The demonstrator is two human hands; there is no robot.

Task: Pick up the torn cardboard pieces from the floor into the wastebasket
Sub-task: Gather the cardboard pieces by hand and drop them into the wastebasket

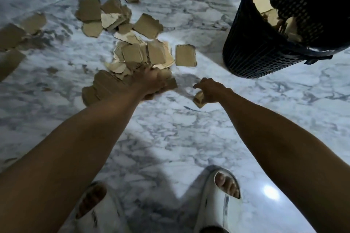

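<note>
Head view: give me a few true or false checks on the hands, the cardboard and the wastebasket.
1. The wastebasket already holds cardboard pieces. True.
2. The right hand is empty. False: it grips a small cardboard piece.
3. The left hand is down on the cardboard pile on the floor. True.
4. The floor is wooden planks. False: it is marble-patterned.
5. All the cardboard has been collected. False: many pieces lie scattered on the floor.
</note>
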